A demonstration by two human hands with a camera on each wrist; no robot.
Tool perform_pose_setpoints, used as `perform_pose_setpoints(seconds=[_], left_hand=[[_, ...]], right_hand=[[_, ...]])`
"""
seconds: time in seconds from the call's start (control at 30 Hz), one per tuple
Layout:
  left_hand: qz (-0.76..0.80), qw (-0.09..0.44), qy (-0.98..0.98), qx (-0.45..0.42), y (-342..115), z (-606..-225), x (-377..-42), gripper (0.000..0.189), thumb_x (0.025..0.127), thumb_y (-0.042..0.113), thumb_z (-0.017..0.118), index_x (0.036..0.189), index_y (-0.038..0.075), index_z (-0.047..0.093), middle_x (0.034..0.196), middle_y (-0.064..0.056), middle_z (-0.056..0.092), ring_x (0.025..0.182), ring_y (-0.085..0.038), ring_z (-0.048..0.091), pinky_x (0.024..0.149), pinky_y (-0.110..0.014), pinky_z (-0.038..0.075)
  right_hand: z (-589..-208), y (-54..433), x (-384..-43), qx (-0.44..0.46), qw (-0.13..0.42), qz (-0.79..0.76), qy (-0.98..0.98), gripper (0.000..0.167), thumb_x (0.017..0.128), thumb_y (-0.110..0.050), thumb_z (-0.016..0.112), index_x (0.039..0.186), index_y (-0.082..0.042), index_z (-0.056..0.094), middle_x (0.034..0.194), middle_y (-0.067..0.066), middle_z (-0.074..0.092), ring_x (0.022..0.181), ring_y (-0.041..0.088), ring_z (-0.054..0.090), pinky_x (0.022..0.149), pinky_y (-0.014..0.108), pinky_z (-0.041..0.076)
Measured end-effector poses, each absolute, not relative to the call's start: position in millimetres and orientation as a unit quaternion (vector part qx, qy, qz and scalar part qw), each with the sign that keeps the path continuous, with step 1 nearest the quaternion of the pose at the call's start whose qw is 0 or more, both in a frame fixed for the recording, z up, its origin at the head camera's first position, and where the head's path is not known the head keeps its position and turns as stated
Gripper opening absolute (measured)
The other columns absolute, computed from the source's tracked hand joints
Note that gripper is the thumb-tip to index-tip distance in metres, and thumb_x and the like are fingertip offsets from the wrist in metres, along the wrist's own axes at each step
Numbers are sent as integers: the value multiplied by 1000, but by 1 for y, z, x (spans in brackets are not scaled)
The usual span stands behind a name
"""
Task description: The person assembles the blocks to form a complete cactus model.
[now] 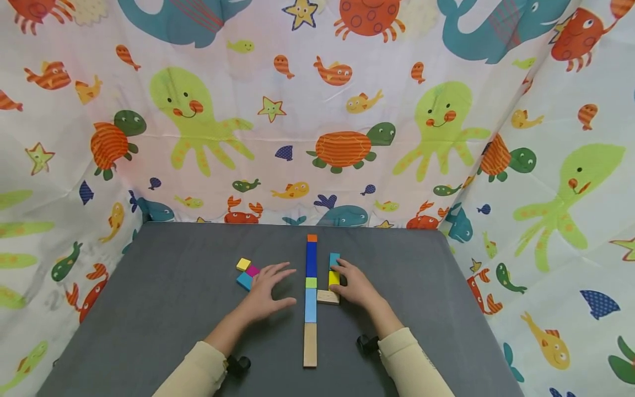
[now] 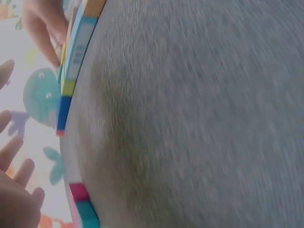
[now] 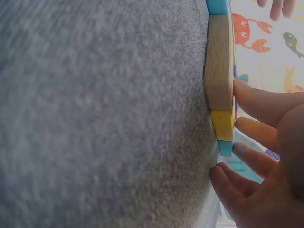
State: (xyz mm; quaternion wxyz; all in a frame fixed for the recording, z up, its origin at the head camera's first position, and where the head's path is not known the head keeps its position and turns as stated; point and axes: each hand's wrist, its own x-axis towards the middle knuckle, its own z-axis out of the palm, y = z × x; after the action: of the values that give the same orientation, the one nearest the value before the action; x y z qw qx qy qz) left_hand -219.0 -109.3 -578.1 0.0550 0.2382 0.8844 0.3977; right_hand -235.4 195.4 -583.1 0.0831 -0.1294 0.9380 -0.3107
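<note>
A straight column of blocks runs away from me: a plain wooden block [image 1: 310, 344], a light blue block [image 1: 310, 306], a green block [image 1: 311, 283], a dark blue block [image 1: 311, 259] and an orange block [image 1: 312, 238]. To its right, a short wooden block [image 1: 326, 297] lies crosswise, with a yellow block [image 1: 333, 280] and a blue block [image 3: 225, 148] in line beyond it. My right hand [image 1: 356, 284] touches these side blocks with spread fingers. Holding nothing, my left hand [image 1: 265, 289] is left of the column, fingers apart, near a loose blue block [image 1: 245, 281].
Beside that loose block lie a magenta block [image 1: 253, 271] and a yellow cube [image 1: 243, 264]. They rest on a grey table [image 1: 173, 309]. A curtain with sea animals [image 1: 297, 121] stands behind the table and along its sides.
</note>
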Motion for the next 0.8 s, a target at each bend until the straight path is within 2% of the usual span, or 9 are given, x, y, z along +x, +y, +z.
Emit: perform_pose_setpoints(seconds=[0.23, 0.37, 0.57, 0.8], left_hand=[[371, -23, 906, 204, -139, -588, -225, 61, 89, 26, 86, 145, 15, 65, 146, -13, 59, 137, -38, 47, 110, -68, 39], [307, -59, 935, 169, -162, -594, -228, 58, 88, 26, 84, 141, 11, 66, 141, -18, 59, 132, -41, 47, 104, -67, 39], [258, -11, 958, 121, -187, -598, -229, 61, 87, 25, 81, 142, 8, 61, 147, -23, 54, 136, -44, 44, 109, -68, 37], [231, 23, 966, 117, -190, -598, -231, 57, 85, 20, 78, 139, 9, 62, 144, -20, 55, 129, -42, 49, 108, -68, 39]], right_hand=[[-582, 197, -235, -127, 78, -306, 940, 61, 98, -26, 78, 152, -6, 57, 167, 19, 41, 152, 44, 40, 121, 62, 36], [-583, 196, -234, -124, 83, -303, 941, 62, 98, -27, 78, 153, -7, 57, 167, 18, 41, 152, 44, 40, 120, 62, 36], [-583, 195, -235, -126, 83, -300, 942, 61, 98, -27, 78, 153, -8, 58, 167, 18, 41, 151, 44, 41, 119, 64, 37], [-580, 197, -234, -127, 87, -301, 941, 62, 99, -27, 77, 154, -7, 56, 168, 17, 40, 152, 44, 40, 120, 63, 36]])
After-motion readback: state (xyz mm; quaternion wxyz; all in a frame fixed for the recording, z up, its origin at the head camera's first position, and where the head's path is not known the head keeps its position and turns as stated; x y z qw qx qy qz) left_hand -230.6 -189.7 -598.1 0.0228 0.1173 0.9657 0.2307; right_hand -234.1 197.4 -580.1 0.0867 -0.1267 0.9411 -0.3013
